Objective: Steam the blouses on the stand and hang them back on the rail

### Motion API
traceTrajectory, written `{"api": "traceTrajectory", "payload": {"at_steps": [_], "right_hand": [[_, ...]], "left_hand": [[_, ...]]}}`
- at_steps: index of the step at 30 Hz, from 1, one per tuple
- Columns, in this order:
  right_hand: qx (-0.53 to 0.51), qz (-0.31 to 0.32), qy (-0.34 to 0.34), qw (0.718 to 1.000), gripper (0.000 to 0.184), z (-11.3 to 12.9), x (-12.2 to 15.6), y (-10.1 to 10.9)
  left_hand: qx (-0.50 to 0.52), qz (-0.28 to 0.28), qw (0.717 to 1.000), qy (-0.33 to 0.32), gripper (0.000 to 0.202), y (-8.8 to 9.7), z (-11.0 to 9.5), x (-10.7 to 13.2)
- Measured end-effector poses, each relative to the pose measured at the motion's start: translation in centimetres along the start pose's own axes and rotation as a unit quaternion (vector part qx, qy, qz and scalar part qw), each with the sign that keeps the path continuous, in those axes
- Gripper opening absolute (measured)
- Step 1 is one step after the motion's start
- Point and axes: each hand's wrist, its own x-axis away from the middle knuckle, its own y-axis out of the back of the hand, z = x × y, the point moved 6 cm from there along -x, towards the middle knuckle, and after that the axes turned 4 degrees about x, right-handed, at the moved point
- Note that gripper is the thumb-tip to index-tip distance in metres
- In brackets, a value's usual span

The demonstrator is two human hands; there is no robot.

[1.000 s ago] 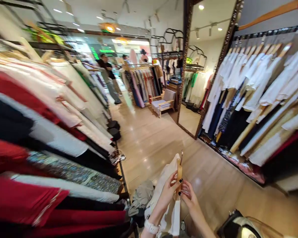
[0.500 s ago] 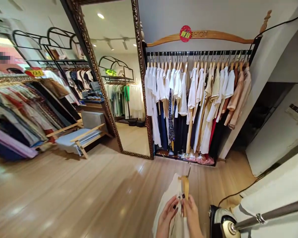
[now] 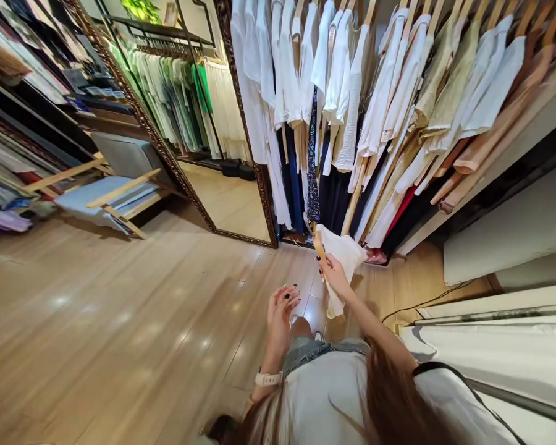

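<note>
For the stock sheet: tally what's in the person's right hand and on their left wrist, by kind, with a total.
Wooden hanger in right hand: 1
White garment: 1
White watch: 1
Total: 3

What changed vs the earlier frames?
The left hand let go of the flat wooden hanger and opened. The right hand alone now grips it with its white fabric garment. The rack's hanging clothes and the gilt-framed mirror stayed put.
</note>
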Motion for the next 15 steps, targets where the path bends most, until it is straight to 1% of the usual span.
{"api": "traceTrajectory", "payload": {"at_steps": [3,5,6,8,9,11,12,13,14,15], "right_hand": [[-0.030,0.117,-0.011,0.993,0.052,1.1,-1.7,-2.4],[-0.047,0.172,-0.017,0.984,0.054,2.4,-3.0,-2.8],[-0.050,0.185,-0.019,0.981,0.055,3.2,-3.8,-2.5],[-0.054,0.187,-0.014,0.981,0.057,5.3,-5.8,-1.0],[-0.058,0.177,-0.006,0.983,0.058,6.6,-6.8,0.1],[-0.070,0.146,0.021,0.986,0.057,9.8,-8.8,3.0],[-0.071,0.133,0.038,0.988,0.054,11.7,-9.6,4.5],[-0.066,0.126,0.055,0.988,0.052,13.7,-10.4,5.9],[-0.056,0.124,0.069,0.988,0.050,16.0,-11.0,7.3],[-0.039,0.127,0.079,0.988,0.049,18.3,-11.6,8.4]], "left_hand": [[-0.026,0.000,1.000,-0.012,0.046,-0.8,0.3,-2.7],[-0.048,-0.022,0.998,-0.030,0.047,-1.4,0.6,-5.1],[-0.061,-0.041,0.997,-0.036,0.050,-1.5,0.7,-6.5],[-0.099,-0.083,0.990,-0.054,0.058,-1.5,0.5,-10.1],[-0.123,-0.101,0.984,-0.073,0.065,-1.3,0.0,-12.4],[-0.178,-0.109,0.969,-0.135,0.086,-1.1,-2.4,-17.9],[-0.203,-0.097,0.959,-0.175,0.097,-1.2,-4.1,-20.9],[-0.229,-0.062,0.948,-0.211,0.110,-1.9,-5.9,-24.1],[-0.248,-0.014,0.939,-0.240,0.120,-2.8,-7.7,-27.3],[-0.259,0.043,0.930,-0.257,0.128,-4.2,-9.3,-30.3]]}}
